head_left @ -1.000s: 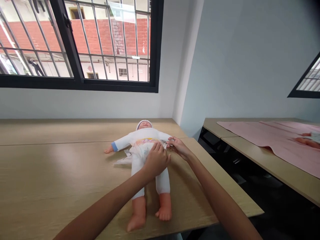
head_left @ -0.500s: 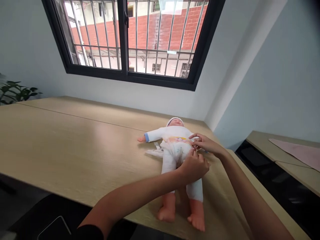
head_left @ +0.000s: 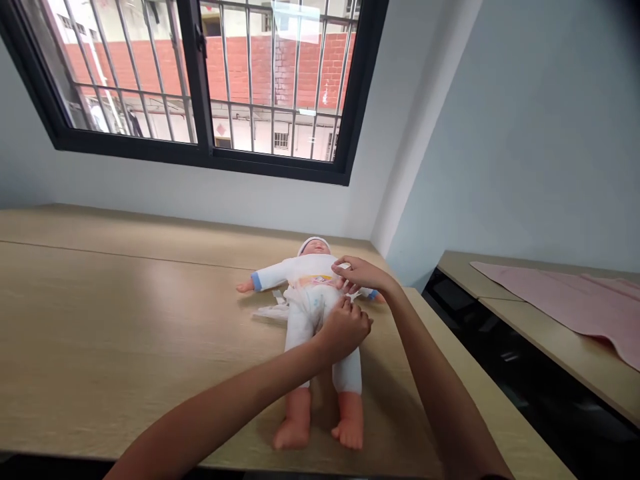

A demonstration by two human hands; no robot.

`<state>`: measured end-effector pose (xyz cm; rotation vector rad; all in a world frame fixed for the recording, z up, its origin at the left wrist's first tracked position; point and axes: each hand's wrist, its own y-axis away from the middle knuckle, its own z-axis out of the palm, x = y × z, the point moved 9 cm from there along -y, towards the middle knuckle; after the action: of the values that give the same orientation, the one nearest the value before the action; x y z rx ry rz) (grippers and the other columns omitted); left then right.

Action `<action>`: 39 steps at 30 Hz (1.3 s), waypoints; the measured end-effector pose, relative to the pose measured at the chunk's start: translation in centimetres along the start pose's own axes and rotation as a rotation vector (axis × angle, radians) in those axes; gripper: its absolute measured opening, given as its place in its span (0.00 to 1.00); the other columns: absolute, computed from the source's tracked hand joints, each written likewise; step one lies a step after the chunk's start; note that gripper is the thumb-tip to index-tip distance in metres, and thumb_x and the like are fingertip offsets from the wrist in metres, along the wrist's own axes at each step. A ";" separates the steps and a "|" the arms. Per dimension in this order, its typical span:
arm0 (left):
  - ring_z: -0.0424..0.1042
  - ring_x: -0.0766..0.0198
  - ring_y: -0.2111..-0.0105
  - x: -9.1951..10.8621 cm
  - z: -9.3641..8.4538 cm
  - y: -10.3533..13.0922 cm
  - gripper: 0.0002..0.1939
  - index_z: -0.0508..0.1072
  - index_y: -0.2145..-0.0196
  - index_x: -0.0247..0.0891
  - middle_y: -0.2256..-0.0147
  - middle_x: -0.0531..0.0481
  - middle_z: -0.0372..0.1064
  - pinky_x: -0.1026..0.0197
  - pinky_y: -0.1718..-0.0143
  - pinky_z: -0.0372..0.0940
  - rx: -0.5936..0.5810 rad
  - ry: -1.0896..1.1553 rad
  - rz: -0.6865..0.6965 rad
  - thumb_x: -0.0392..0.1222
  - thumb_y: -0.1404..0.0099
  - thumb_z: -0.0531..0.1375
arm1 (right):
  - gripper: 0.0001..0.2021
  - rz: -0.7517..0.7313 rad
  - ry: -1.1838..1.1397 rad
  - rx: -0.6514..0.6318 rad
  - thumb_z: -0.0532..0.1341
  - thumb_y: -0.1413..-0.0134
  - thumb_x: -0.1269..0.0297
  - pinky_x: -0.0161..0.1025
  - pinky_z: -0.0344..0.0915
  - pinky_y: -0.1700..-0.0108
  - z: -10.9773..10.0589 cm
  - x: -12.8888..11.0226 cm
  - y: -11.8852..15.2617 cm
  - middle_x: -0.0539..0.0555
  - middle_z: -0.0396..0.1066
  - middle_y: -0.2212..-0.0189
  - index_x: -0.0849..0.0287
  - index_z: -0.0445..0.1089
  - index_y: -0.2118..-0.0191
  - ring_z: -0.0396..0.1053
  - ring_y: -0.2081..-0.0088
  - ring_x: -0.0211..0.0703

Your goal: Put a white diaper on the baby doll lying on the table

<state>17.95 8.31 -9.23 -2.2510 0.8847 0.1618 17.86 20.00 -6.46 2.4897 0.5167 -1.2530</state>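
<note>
A baby doll (head_left: 299, 327) in white clothes and a white cap lies on its back on the wooden table (head_left: 150, 333), its bare feet toward me. A diaper (head_left: 316, 300) is around its hips, with one white side flap (head_left: 273, 311) spread on the table at the left. My left hand (head_left: 346, 327) is closed at the diaper's right side, over the doll's hip; what its fingers pinch is hidden. Just above it, my right hand (head_left: 361, 275) is at the doll's waist with bent fingers, thumb and fingertips near the diaper's upper edge.
A barred window (head_left: 200, 87) with a dark frame is in the wall behind the table. At the right stands a second wooden surface (head_left: 463, 270) with a black front, and a pink cloth (head_left: 565, 303) lies on it.
The camera view has turned to the right, so the doll and window appear farther left and more pink cloth shows. My right hand has lifted slightly from the diaper's side; my left hand stays there.
</note>
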 end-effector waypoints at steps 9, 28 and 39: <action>0.71 0.54 0.63 -0.2 -0.8 0.0 0.16 0.73 0.71 0.32 0.71 0.43 0.71 0.52 0.57 0.63 0.023 0.000 -0.002 0.38 0.30 0.50 | 0.20 -0.335 -0.241 -0.008 0.60 0.41 0.51 0.41 0.71 0.56 -3.2 -3.8 2.6 0.59 0.73 0.56 0.59 0.67 0.50 0.73 0.59 0.45; 0.70 0.50 0.57 -1.0 -1.7 0.3 0.13 0.74 0.69 0.33 0.67 0.43 0.71 0.46 0.49 0.62 0.107 -0.022 -0.074 0.41 0.32 0.53 | 0.18 -0.213 0.157 -0.231 0.67 0.55 0.60 0.38 0.64 0.63 -0.6 1.6 -0.5 0.55 0.72 0.64 0.61 0.65 0.59 0.68 0.64 0.43; 0.63 0.44 0.44 -1.4 -1.4 0.6 0.15 0.75 0.66 0.33 0.57 0.39 0.71 0.38 0.43 0.55 0.068 -0.024 -0.116 0.45 0.31 0.52 | 0.27 -0.203 0.021 -0.291 0.70 0.61 0.62 0.39 0.64 0.61 -1.1 2.3 -0.7 0.49 0.69 0.71 0.59 0.63 0.53 0.68 0.66 0.42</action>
<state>16.33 7.90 -8.03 -2.2254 0.7337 0.1030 19.58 21.46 -7.80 2.2513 0.9070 -1.1287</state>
